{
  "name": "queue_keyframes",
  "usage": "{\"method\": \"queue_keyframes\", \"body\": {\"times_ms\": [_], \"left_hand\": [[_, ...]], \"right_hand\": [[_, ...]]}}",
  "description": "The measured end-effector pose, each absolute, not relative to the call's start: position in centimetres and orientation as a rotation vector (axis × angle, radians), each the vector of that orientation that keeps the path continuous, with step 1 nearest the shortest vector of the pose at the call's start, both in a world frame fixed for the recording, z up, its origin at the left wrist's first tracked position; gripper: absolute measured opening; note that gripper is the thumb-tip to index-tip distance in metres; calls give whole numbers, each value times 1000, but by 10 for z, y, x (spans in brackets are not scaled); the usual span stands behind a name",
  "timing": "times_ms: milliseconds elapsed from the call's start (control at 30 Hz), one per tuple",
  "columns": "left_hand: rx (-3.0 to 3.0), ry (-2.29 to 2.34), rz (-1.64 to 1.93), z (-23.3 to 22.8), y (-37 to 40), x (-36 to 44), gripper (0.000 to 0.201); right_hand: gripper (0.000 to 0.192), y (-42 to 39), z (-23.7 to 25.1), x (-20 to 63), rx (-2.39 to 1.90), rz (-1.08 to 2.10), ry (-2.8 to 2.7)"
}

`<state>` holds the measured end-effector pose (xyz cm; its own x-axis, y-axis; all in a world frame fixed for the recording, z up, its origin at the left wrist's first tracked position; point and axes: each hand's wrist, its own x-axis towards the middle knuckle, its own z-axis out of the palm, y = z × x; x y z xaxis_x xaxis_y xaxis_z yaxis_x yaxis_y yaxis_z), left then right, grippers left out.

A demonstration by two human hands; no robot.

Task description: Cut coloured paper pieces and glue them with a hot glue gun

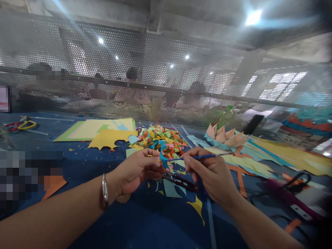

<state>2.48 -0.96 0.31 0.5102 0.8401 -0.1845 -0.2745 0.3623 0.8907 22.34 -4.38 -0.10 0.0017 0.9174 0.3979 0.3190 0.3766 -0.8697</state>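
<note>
My left hand [144, 166], a silver bangle on its wrist, is closed in a pinch at a small blue paper piece [163, 152]. Between the fingers and thumb of my right hand [207, 169] is a thin blue stick [204, 156], held almost level. Its left end meets the blue paper at my left fingertips; the exact contact is blurred. Below and between my hands lies a pair of dark red thread snips [185, 182]. Just behind them rises a heap of colourful paper scraps [171, 135].
Paper sheets [80, 129] lie at the back left, near red- and yellow-handled pliers [19, 125]. At right are a folded peach paper piece [225, 136], more sheets [298, 152] and a purple corded tool [293, 200]. A perforated metal screen [155, 83] stands behind, with people beyond.
</note>
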Motion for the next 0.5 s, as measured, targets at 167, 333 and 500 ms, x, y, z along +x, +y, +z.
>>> {"method": "queue_keyframes", "body": {"times_ms": [167, 333, 500], "left_hand": [[944, 701, 816, 3, -10, 25, 25], [974, 754, 875, 5, -10, 27, 25], [1013, 786, 932, 4, -9, 27, 17]], "right_hand": [[29, -43, -2, 224, -1157, 686, -1551], [28, -42, -2, 225, -1155, 662, -1548], [23, -43, 0, 225, -1111, 635, -1507]]}}
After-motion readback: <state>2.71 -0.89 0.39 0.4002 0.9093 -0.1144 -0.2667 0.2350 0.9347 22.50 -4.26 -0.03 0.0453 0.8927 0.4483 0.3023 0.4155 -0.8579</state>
